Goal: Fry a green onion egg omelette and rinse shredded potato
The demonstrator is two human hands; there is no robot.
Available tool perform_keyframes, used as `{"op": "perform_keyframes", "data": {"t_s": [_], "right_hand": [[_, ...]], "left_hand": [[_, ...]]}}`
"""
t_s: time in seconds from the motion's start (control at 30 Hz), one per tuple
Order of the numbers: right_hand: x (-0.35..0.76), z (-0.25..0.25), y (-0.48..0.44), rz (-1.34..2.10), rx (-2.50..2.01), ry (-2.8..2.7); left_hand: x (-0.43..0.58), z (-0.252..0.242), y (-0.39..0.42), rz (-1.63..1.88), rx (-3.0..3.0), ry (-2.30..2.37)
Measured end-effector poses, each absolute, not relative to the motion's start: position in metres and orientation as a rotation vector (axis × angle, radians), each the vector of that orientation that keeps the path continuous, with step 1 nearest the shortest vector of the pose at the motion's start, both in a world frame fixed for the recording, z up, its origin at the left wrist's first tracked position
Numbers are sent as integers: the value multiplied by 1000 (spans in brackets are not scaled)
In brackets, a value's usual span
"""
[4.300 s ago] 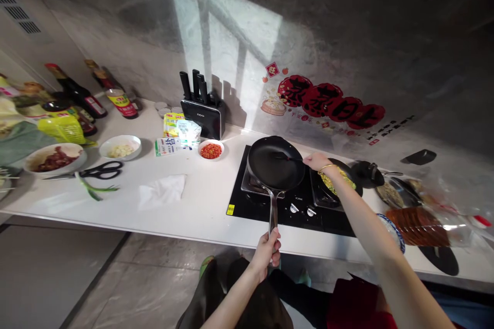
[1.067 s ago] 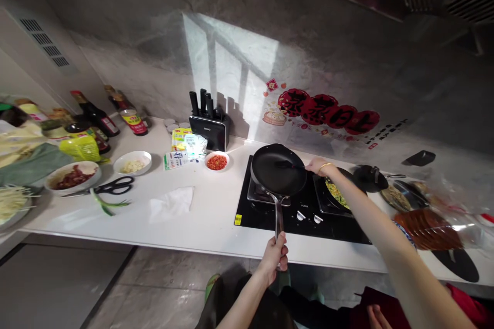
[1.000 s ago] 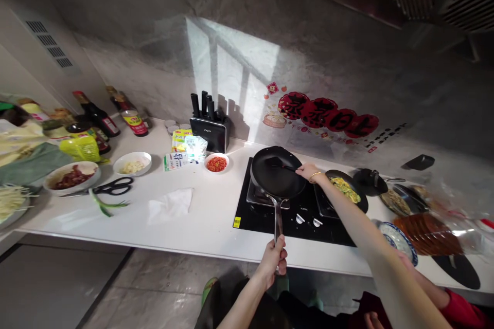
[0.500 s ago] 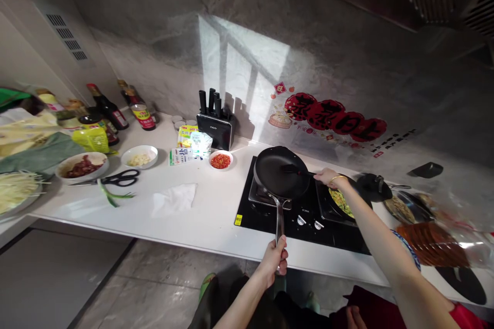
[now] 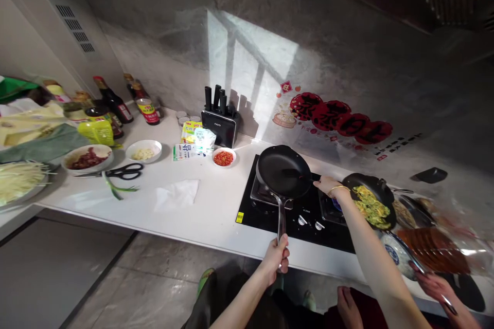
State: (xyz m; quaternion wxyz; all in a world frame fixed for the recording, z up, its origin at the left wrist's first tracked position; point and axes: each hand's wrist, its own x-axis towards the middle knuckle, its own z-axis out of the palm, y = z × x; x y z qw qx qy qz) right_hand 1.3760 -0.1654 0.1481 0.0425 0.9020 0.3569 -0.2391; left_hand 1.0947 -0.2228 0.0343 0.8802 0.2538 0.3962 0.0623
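A black frying pan [image 5: 284, 170] with a shiny metal handle [image 5: 281, 218] sits over the left burner of the black cooktop [image 5: 250, 212]. My left hand [image 5: 277, 253] is wrapped around the end of that handle. A dark spatula [image 5: 290, 172] lies inside the pan, low against its dark surface, and the pan looks bare otherwise. From the right, my right hand [image 5: 328, 185], with a gold bangle at the wrist, grips the spatula's handle beside the pan rim; the fingers are partly hidden. Two control knobs [image 5: 302, 220] show below the burners.
At right, a co-worker's hand [image 5: 436, 285] holds a second pan [image 5: 389, 200] with green-yellow egg, close to my right forearm. Left stand chopped chillies [image 5: 223, 158], garlic [image 5: 142, 153], meat [image 5: 88, 158], scissors [image 5: 125, 170], a cloth [image 5: 177, 194] and a knife block [image 5: 219, 126].
The second pan with egg has moved off the right burner, rightward and tilted, in a co-worker's hand. My hands keep their holds; the view has shifted slightly.
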Motion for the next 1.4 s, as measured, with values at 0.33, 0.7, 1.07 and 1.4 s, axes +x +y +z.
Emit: {"op": "perform_keyframes", "data": {"t_s": [0.33, 0.7, 1.07, 1.4], "right_hand": [[1329, 110, -145, -689, 2952, 1310], [1354, 141, -157, -844, 3015, 888], [1328, 130, -167, -920, 3129, 944], [1312, 117, -134, -949, 3242, 802]], "left_hand": [[1097, 34, -219, 115, 515, 807], [1094, 33, -220, 100, 497, 807], [1092, 28, -217, 82, 451, 800], [1096, 21, -218, 107, 562, 832]]}}
